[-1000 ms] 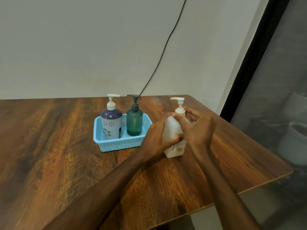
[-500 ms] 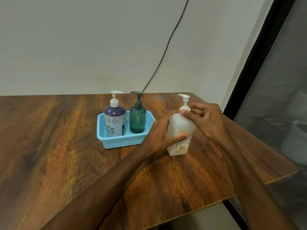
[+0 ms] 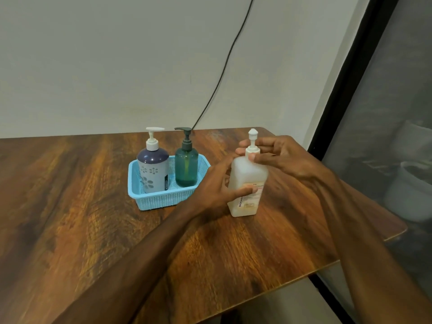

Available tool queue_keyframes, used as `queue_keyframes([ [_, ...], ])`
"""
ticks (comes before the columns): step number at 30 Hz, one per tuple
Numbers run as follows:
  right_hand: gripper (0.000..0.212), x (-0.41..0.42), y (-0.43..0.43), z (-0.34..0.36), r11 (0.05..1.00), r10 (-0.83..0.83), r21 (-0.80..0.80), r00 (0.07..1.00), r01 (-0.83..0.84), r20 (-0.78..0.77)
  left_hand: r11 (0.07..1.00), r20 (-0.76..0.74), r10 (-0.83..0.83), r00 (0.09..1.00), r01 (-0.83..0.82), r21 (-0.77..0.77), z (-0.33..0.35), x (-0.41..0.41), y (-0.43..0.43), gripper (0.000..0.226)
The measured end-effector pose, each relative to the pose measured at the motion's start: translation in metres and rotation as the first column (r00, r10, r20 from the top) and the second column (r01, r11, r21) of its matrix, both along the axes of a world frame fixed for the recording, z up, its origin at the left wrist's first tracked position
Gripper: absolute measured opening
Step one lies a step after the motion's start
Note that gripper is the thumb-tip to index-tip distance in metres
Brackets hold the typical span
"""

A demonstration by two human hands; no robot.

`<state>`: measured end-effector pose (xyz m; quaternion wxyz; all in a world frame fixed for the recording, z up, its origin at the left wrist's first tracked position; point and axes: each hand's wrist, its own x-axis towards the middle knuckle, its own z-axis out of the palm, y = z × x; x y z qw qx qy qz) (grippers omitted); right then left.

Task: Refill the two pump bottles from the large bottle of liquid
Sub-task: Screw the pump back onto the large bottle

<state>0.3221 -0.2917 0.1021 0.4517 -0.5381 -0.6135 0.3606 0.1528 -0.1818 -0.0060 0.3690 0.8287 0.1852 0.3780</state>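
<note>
Wooden table (image 3: 70,230) edge lies near large bottle (image 3: 247,174).

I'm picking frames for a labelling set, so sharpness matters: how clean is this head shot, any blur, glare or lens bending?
Head view: soft, even light. The left hand and right hand on the large bottle look slightly smeared. The two pump bottles in the blue basket are sharper. Small highlight on the purple-topped bottle. Wide-angle bending tilts the dark frame at right.

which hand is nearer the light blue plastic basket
Left. The left hand grips the side of the large white pump bottle just right of the light blue plastic basket. The right hand pinches that bottle's pump collar, on its far side.
</note>
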Motion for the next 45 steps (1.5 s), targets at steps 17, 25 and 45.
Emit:
queue_keyframes([
  [17,0.035,-0.057,0.005,-0.051,0.608,-0.75,0.439,0.66,0.662,0.043,0.999,0.018,0.048,0.999,-0.048,0.008,0.001,0.001,-0.009,0.071],
  [25,0.036,-0.001,-0.001,-0.007,0.999,-0.049,0.02,0.997,0.051,-0.066,0.999,-0.02,-0.028,0.999,0.027,-0.037,0.003,-0.002,0.002,0.083],
  [45,0.033,-0.026,-0.004,-0.025,0.896,-0.413,0.186,0.91,0.403,0.019,0.999,0.026,0.043,0.999,-0.043,0.009,0.003,-0.001,-0.008,0.074],
])
